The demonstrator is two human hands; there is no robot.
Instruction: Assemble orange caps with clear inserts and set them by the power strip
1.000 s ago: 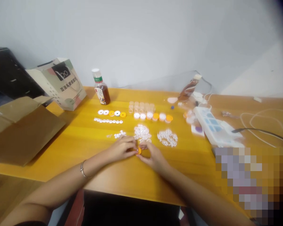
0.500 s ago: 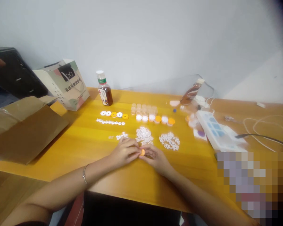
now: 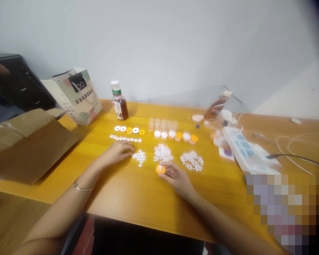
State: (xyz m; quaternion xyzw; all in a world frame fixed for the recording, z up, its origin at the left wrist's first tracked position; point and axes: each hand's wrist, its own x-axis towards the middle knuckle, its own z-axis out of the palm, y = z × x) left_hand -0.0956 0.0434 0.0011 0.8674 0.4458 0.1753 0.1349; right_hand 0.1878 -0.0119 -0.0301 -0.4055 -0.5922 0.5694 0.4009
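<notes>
The orange disc (image 3: 160, 170) sits on the near side of the middle heap of white openwork pieces (image 3: 162, 153); it is round, with a pale patch on its face. The right hand (image 3: 177, 177) pinches its edge between thumb and fingers. The left hand (image 3: 118, 151), thumb parted from fingers, is just beside the small white pieces (image 3: 139, 156) left of the heap. A second heap (image 3: 191, 161) lies to its right. Beyond it stand mixed discs (image 3: 178, 136), then clear cups (image 3: 163, 125); farther left, a brown bottle (image 3: 120, 109).
</notes>
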